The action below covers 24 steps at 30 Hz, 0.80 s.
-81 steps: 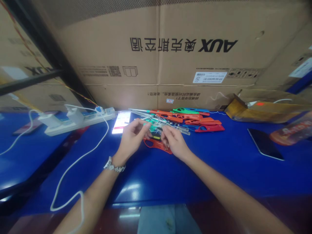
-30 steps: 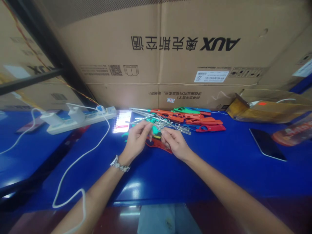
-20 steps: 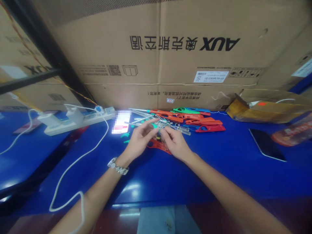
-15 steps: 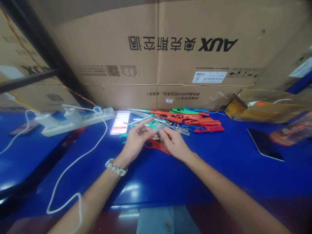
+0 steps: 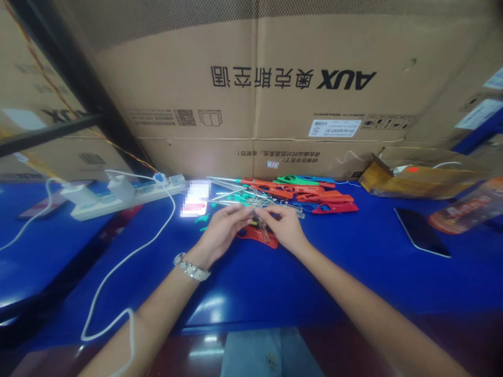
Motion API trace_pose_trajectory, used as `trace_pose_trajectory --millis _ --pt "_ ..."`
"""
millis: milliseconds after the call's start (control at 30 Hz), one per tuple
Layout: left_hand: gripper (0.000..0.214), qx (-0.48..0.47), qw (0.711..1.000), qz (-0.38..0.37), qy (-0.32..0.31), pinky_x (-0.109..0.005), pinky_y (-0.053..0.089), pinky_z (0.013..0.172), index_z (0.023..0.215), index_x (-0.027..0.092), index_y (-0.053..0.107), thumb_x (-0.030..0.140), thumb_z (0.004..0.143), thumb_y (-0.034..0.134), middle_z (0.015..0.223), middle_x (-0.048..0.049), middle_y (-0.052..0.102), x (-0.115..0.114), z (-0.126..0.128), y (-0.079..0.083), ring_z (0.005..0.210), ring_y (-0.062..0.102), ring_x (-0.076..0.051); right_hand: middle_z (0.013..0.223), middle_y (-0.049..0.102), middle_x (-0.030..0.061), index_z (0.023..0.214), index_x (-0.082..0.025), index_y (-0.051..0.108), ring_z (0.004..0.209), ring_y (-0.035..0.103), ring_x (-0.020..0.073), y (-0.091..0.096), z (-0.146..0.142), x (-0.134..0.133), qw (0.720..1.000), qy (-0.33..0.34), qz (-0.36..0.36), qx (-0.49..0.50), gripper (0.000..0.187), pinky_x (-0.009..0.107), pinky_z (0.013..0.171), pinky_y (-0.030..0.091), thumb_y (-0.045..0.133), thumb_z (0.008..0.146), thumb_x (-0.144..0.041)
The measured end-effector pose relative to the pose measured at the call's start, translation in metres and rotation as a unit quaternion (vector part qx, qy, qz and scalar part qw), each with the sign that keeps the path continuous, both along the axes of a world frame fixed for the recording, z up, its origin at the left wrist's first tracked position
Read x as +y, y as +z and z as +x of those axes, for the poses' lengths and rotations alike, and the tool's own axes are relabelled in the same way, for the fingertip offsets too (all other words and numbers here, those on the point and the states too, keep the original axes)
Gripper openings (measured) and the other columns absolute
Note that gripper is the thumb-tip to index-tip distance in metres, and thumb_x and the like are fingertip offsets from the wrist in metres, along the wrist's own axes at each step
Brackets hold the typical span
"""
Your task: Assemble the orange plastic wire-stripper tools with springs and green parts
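Observation:
My left hand point(image 5: 225, 226) and my right hand point(image 5: 290, 226) meet at the middle of the pile, both closed in a pinch, fingertips almost touching. A narrow clear plastic lighter tank point(image 5: 265, 230) hangs below my right fingertips. What my left fingers pinch is too small to make out. Under the hands lies a red lighter casing point(image 5: 257, 236). Just beyond are thin wires and clear parts point(image 5: 259, 198), with green casing pieces point(image 5: 202, 219) to the left. Red gun-shaped stick lighters point(image 5: 336, 207) and a green one point(image 5: 301, 180) lie behind to the right.
A lit phone point(image 5: 195, 199) lies left of the pile, beside a white power strip point(image 5: 90, 209) with plugs and a white cable point(image 5: 118, 262). On the right are a dark phone point(image 5: 420, 233), a bottle point(image 5: 467, 209) and an open cardboard box point(image 5: 416, 183). A large carton point(image 5: 283, 36) stands behind.
My left index finger, stretched out before, has bent in to the other fingers. Both hands stay close together over the pile. The view has shifted slightly.

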State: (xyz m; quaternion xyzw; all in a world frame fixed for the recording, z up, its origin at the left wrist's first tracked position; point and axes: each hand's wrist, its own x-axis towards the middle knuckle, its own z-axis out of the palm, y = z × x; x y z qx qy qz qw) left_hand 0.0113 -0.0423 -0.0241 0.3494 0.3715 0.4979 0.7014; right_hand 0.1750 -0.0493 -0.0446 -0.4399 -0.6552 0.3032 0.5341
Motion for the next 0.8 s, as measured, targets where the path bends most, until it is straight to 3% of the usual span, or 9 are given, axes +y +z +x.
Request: trace_pose_trajectory --millis 167,267,400,533,667,800 --pt "0.022 -0.019 0.999 -0.031 -0.023 -0.018 0.058 0.073 0.071 0.010 0.069 0.017 0.065 0.089 0.073 -0.0009 0.071 0.001 -0.001 -0.004 0.071 0.068 -0.008 0.072 0.074 0.0022 0.079 -0.018 0.074 0.060 0.065 0.0150 -0.002 -0.003 -0.003 0.998 -0.049 0.024 0.030 0.018 0.025 0.055 0.050 0.070 0.085 -0.034" --pt "0.018 -0.025 0.999 -0.044 0.007 -0.016 0.057 0.068 0.070 0.010 0.069 0.012 0.068 0.086 0.070 -0.0002 0.070 0.001 0.002 -0.005 0.066 0.067 -0.008 0.086 0.078 0.0043 0.091 -0.019 0.076 0.072 0.072 0.0172 -0.002 -0.005 -0.008 0.992 -0.066 0.098 -0.047 0.014 0.027 0.065 0.056 0.063 0.091 -0.026" --pt "0.016 -0.027 0.998 -0.046 0.032 -0.016 0.057 0.064 0.074 0.009 0.067 0.008 0.071 0.083 0.067 -0.0006 0.070 0.001 0.003 -0.004 0.062 0.066 -0.007 0.103 0.077 0.0097 0.110 -0.016 0.072 0.089 0.074 0.0204 0.000 -0.004 -0.010 0.958 -0.051 0.216 -0.183 0.024 0.033 0.082 0.059 0.058 0.090 -0.016" --pt "0.029 0.004 0.997 -0.035 0.062 -0.018 0.057 0.061 0.074 0.013 0.059 0.008 0.065 0.086 0.064 -0.0017 0.071 -0.001 0.002 -0.007 0.058 0.067 -0.010 0.106 0.078 0.0112 0.114 -0.015 0.071 0.092 0.075 0.0216 0.000 0.000 -0.007 0.926 -0.041 0.269 -0.261 0.025 0.034 0.085 0.060 0.058 0.093 -0.016" --pt "0.036 0.102 0.993 0.042 0.051 -0.019 0.053 0.055 0.070 0.015 0.057 0.021 0.060 0.091 0.063 -0.0024 0.071 0.000 -0.002 -0.010 0.059 0.067 -0.012 0.101 0.079 0.0076 0.107 -0.019 0.075 0.085 0.076 0.0201 -0.001 0.002 -0.008 0.928 -0.047 0.250 -0.272 0.019 0.030 0.078 0.060 0.061 0.094 -0.022" --pt "0.026 0.207 0.960 0.187 0.014 -0.021 0.052 0.062 0.080 0.015 0.067 0.026 0.067 0.086 0.072 -0.0021 0.073 0.004 -0.008 -0.010 0.064 0.067 -0.013 0.097 0.080 0.0052 0.100 -0.023 0.078 0.081 0.077 0.0213 0.001 0.003 -0.009 0.944 -0.057 0.183 -0.269 0.015 0.030 0.074 0.059 0.066 0.091 -0.024"
